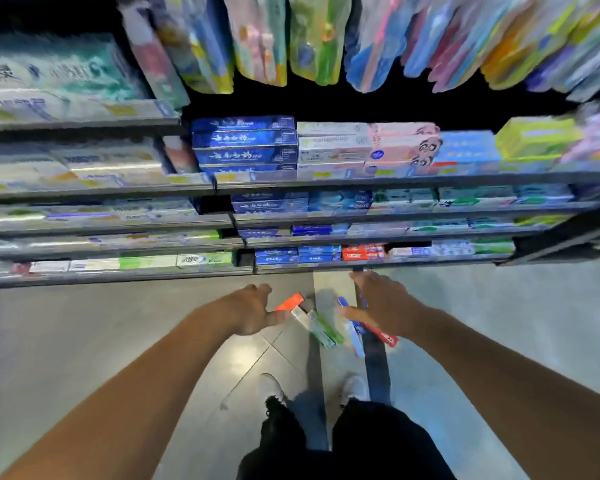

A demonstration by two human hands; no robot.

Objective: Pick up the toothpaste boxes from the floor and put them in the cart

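Hands (pixel 253 311) (pixel 383 306) spread, reaching down, gripping nothing | toothpaste boxes (pixel 321 327) scattered on floor (pixel 84 341) between them, near shelf base (pixel 118 277) | orange box (pixel 289 302) beside left thumb | cart unseen

Premises were retail shop, toiletries aisle. Tiered dark metal shelving (pixel 361 183) ran full width, packed with stacked blue, white and green toothpaste cartons (pixel 245 147). Colourful hanging blister packs (pixel 317 39) lined top. Polished grey tiled floor (pixel 84 334) below.

Motion blur smears the hanging packs (pixel 312 39) beyond reading.
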